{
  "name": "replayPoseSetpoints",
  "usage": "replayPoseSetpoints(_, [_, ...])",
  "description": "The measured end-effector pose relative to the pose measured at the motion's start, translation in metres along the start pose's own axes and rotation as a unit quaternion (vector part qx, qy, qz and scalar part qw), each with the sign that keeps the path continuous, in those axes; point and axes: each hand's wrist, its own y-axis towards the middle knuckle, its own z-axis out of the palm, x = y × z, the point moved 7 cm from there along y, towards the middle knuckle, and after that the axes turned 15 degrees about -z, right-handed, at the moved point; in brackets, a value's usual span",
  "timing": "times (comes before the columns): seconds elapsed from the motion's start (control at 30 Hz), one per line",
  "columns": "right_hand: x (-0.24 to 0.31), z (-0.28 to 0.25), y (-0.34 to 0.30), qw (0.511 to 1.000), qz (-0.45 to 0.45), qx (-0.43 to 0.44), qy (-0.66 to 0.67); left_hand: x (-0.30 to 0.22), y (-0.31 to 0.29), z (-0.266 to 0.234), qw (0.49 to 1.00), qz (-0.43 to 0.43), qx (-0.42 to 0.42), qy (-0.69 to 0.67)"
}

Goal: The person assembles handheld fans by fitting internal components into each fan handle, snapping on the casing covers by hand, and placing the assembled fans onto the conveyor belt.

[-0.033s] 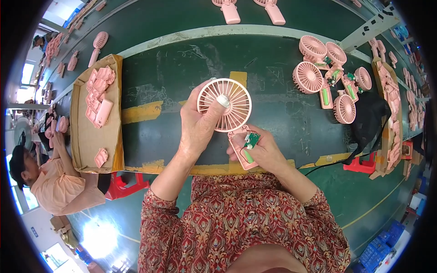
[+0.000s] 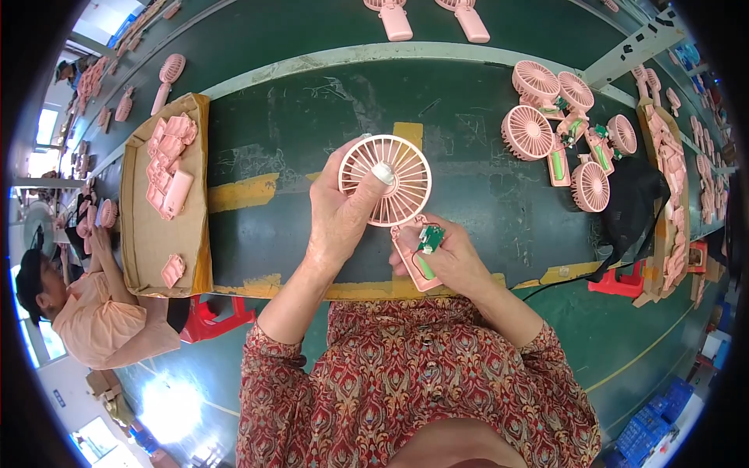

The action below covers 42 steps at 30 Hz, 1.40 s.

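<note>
Both hands hold one pink handheld fan (image 2: 406, 199) above the near part of the green table. My left hand (image 2: 337, 210) is closed round the fan's round slatted head, its thumb, with a white wrapping on the tip, pressed on the front grille. My right hand (image 2: 456, 261) grips the fan's opened handle from the right and below. In the handle a green circuit board (image 2: 431, 239) with thin wires stands out, and a green battery cell (image 2: 425, 267) lies below it. The fingers behind the fan are partly hidden.
Several opened pink fans (image 2: 527, 132) lie in a cluster at the right, beside a black cloth (image 2: 633, 207). A cardboard tray (image 2: 148, 257) with pink casing parts stands at the left; another box (image 2: 663, 265) stands far right. At the left edge sits a co-worker (image 2: 101, 320).
</note>
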Motion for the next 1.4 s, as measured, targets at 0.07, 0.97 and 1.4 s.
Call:
replayPoseSetpoints(0.07, [-0.004,-0.005,-0.001,0.999,0.018,0.001,-0.050,0.007,0.004,-0.002,1.000,-0.014,0.007,0.010])
replayPoseSetpoints(0.97, [-0.035,-0.041,0.011,0.994,0.072,-0.068,0.052,0.047,-0.008,0.016,0.956,-0.097,-0.016,0.276])
replayPoseSetpoints(1.4, [-0.038,-0.042,0.010,0.992,0.078,-0.069,0.066,0.041,-0.011,0.019,0.965,-0.042,0.021,0.256])
